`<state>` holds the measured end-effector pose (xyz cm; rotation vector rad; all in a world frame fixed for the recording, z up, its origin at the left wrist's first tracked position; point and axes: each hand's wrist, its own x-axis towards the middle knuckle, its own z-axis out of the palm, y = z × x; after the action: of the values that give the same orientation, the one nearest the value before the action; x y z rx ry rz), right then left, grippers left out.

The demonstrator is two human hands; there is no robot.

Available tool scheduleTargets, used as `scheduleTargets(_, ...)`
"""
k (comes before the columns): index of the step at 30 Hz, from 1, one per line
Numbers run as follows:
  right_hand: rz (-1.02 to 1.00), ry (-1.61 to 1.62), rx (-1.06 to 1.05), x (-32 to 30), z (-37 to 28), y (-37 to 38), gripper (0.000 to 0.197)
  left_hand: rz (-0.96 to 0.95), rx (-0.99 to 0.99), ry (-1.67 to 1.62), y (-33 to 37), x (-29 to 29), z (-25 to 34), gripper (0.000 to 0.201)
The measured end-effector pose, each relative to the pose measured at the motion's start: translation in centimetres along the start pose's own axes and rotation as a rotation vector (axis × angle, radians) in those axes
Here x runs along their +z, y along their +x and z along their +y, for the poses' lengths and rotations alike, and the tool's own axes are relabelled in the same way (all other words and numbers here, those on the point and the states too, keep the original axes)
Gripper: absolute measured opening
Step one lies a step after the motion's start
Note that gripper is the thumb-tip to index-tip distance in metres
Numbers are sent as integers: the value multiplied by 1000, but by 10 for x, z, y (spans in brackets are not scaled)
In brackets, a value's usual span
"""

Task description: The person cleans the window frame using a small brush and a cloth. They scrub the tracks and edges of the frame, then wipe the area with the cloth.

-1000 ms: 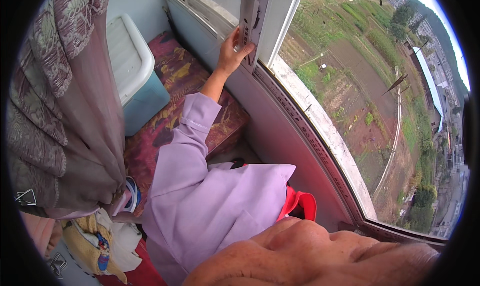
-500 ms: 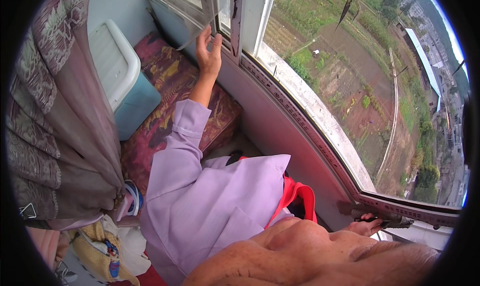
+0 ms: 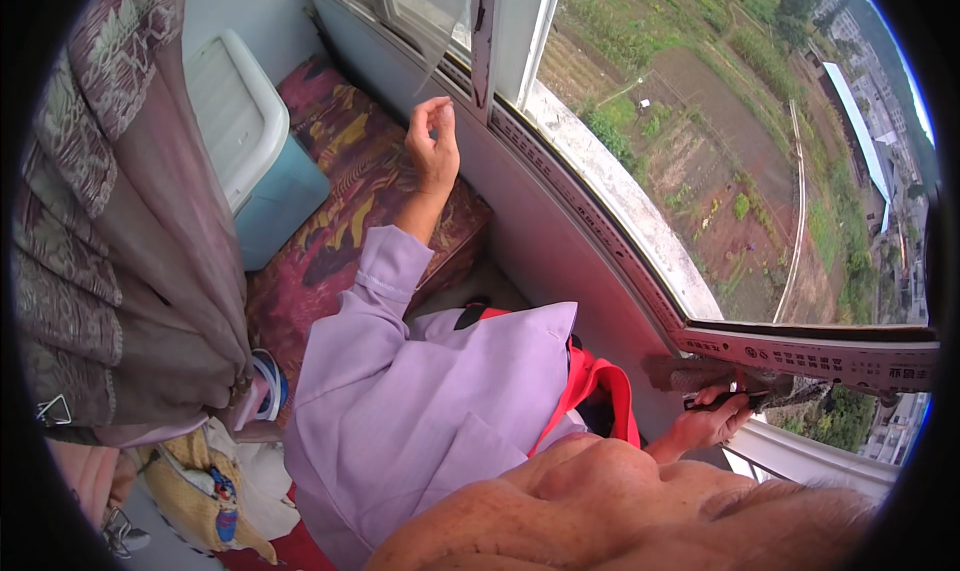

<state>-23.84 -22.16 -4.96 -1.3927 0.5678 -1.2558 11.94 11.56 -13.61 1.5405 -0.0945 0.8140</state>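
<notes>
My left hand (image 3: pixel 435 149) is raised beside the window frame, palm up, its fingers bent and a gap showing between them and the thumb. Nothing shows in it. A thin translucent strip (image 3: pixel 433 63) hangs just above its fingertips. At the lower right, my right hand (image 3: pixel 703 424) is closed around a black-handled tool (image 3: pixel 712 401), whose working end I cannot make out. Grey, rough mesh-like material (image 3: pixel 690 375) lies against the tool, below the window's printed bottom rail (image 3: pixel 800 357).
A patterned maroon box-like seat (image 3: pixel 350 186) stands under the window, with a blue bin with a white lid (image 3: pixel 235 121) on it. Grey-mauve curtains (image 3: pixel 150 241) hang at the left. Below them lie a yellow bag (image 3: pixel 195 491) and cloths. Outside are fields (image 3: pixel 690 171).
My left hand has come down and slightly right, away from the window frame. My right hand has moved up and left with the tool. The rail above it sits higher, with greenery showing below.
</notes>
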Motion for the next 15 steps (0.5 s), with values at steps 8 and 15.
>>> scheduleTargets(8,-333,113,103,63,-3,-11,26,-162,-162,-116,-25,-8,7,11)
scheduleTargets(15,-566,275,193,119,5,-12,28,-323,-102,-64,-50,-6,31,9)
